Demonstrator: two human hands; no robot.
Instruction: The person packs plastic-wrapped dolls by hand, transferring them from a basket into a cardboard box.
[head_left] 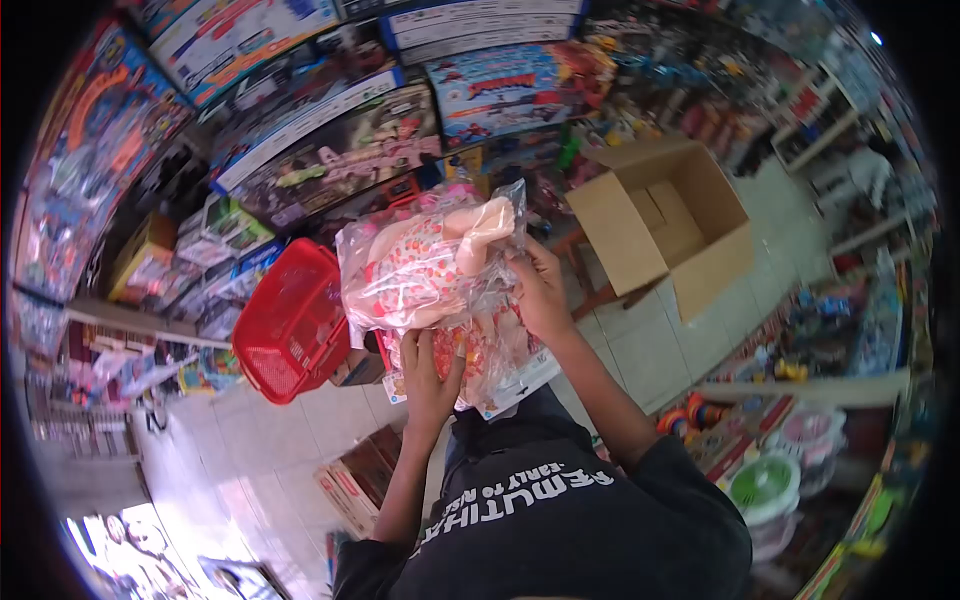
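The bagged doll (415,260) lies between the grips, just beyond the left hand (430,385) and left of the right hand (542,295), which is nearer its pale limbs (487,230). Its long axis runs crosswise. The right grip is curled closed on the plastic; the left is loosely spread, fingertips touching the near edge. An open cardboard box (617,228) stands right of the right grip, a red basket (265,310) left of the left.
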